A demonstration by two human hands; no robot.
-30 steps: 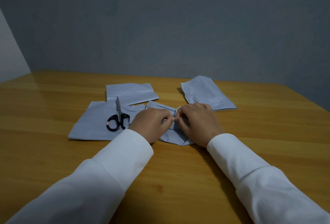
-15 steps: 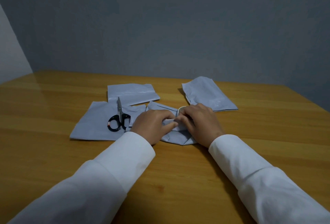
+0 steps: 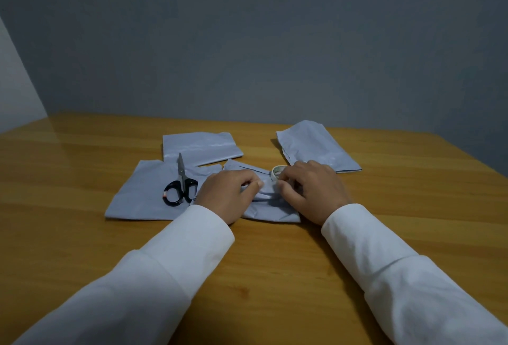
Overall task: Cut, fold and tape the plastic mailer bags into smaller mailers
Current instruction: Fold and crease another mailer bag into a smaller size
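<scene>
A small folded grey mailer (image 3: 275, 211) lies on the wooden table (image 3: 275, 276) under both hands. My left hand (image 3: 228, 193) rests on its left part with fingers curled, thumb and forefinger pinching the free end of the tape. My right hand (image 3: 313, 191) lies on its right part and grips a small roll of clear tape (image 3: 277, 172) with its fingertips. The two sets of fingertips are a short gap apart above the fold. Most of the folded mailer is hidden by the hands.
Black-handled scissors (image 3: 180, 191) lie shut on a larger flat grey mailer piece (image 3: 140, 199) to the left. Another grey mailer (image 3: 200, 147) lies behind it, and a third (image 3: 316, 147) at the back right. A grey wall stands behind the table.
My hands have drawn slightly apart, the left fingertips moving left from the roll. The tape roll shows more clearly at my right fingertips. Scissors and other mailers have not moved.
</scene>
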